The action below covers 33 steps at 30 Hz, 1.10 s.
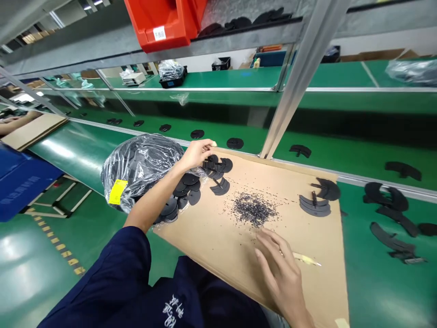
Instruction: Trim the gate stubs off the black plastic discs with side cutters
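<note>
My left hand (197, 154) reaches across a brown cardboard sheet (232, 241) and pinches a flat black plastic part (213, 163) from a pile spilling out of a clear plastic bag (141, 166). My right hand (282, 273) rests on the cardboard near its front edge, fingers curled around a thin pale tool (305, 259) with a pointed tip. A small heap of tiny dark trimmings (254, 208) lies between my hands. Two stacked black parts (317, 198) sit at the cardboard's far right.
A green conveyor belt (358, 155) runs behind the cardboard carrying spaced black parts. More black parts (392, 214) lie on the green bench to the right. A metal post (293, 86) rises ahead; a red bin (164, 23) sits overhead. Another person's arm (13, 124) shows far left.
</note>
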Each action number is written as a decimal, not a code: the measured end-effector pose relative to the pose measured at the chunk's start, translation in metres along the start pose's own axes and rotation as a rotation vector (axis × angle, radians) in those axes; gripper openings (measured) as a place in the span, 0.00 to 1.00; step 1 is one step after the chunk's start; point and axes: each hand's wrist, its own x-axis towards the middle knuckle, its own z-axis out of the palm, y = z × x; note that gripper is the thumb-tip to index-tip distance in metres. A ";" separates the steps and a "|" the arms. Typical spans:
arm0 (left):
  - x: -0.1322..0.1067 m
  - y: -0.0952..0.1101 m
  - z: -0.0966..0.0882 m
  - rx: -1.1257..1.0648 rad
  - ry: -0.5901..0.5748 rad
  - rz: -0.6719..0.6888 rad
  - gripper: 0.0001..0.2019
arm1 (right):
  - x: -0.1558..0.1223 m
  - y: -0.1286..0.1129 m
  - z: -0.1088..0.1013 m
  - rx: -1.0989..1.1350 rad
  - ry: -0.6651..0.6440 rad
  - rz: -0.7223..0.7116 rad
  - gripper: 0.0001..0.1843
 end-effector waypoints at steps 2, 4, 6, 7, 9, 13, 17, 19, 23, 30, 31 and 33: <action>-0.034 0.021 0.002 -0.297 0.028 0.168 0.12 | 0.003 -0.009 0.012 0.195 -0.006 0.149 0.19; -0.072 0.044 0.013 -0.487 -0.038 0.316 0.09 | 0.010 -0.017 0.025 0.446 -0.056 0.295 0.26; -0.108 0.062 0.028 -0.540 -0.105 0.435 0.07 | 0.017 -0.023 0.036 0.701 -0.157 0.413 0.32; -0.122 0.065 0.036 -0.553 -0.124 0.464 0.08 | 0.019 -0.024 0.040 0.800 -0.214 0.464 0.32; -0.140 0.059 0.046 -0.507 -0.104 0.469 0.09 | 0.022 -0.023 0.042 0.899 -0.300 0.560 0.26; -0.139 0.009 0.046 -0.084 0.109 0.227 0.08 | 0.020 -0.015 0.034 0.862 -0.254 0.672 0.20; -0.117 -0.035 0.036 0.275 0.160 -0.036 0.06 | 0.016 -0.012 0.028 0.867 -0.160 0.715 0.24; -0.113 -0.040 0.031 0.285 0.170 -0.047 0.06 | 0.014 -0.013 0.027 0.862 -0.146 0.713 0.23; -0.128 -0.016 0.031 0.125 0.249 0.001 0.10 | 0.011 -0.018 0.027 0.843 -0.103 0.700 0.22; -0.168 0.076 0.070 -0.554 0.081 0.222 0.07 | 0.012 -0.029 0.031 0.886 -0.081 0.729 0.23; -0.167 0.085 0.074 -0.532 0.094 0.264 0.06 | 0.011 -0.031 0.031 0.896 -0.075 0.737 0.23; -0.164 0.096 0.077 -0.480 0.131 0.336 0.05 | 0.009 -0.033 0.030 0.909 -0.051 0.750 0.23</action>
